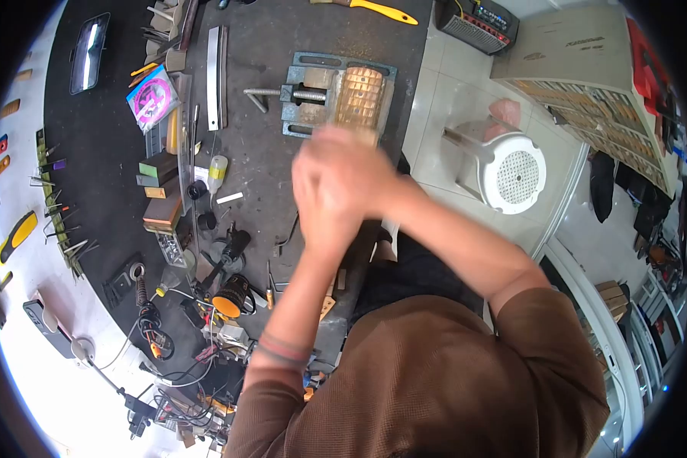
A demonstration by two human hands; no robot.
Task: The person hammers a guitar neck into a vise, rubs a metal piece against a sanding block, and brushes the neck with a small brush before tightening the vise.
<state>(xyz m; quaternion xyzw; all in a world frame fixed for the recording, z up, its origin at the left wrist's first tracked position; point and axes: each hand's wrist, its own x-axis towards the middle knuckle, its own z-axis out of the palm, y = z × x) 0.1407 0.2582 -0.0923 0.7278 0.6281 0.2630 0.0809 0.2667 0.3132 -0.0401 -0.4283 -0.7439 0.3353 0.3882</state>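
Note:
My left hand (324, 187) and my right hand (366, 172) are pressed together just below the vise, their fingers closed and blurred. Whatever they hold is hidden. Beyond them, a blue-grey vise (309, 59) lies on the dark workbench (267, 164). Between its jaws sits a copper-brown block (361, 88) with a grid of raised squares, its lower end partly covered by my hands. The vise's threaded screw (310, 96) points left towards a bent metal handle (258, 99).
A steel ruler (213, 80), a small yellow-capped bottle (217, 172) and a white strip (230, 198) lie to the left. Cables and tools crowd the lower left. A yellow-handled brush (385, 11) is at the top. A white stool (514, 173) stands on the floor right.

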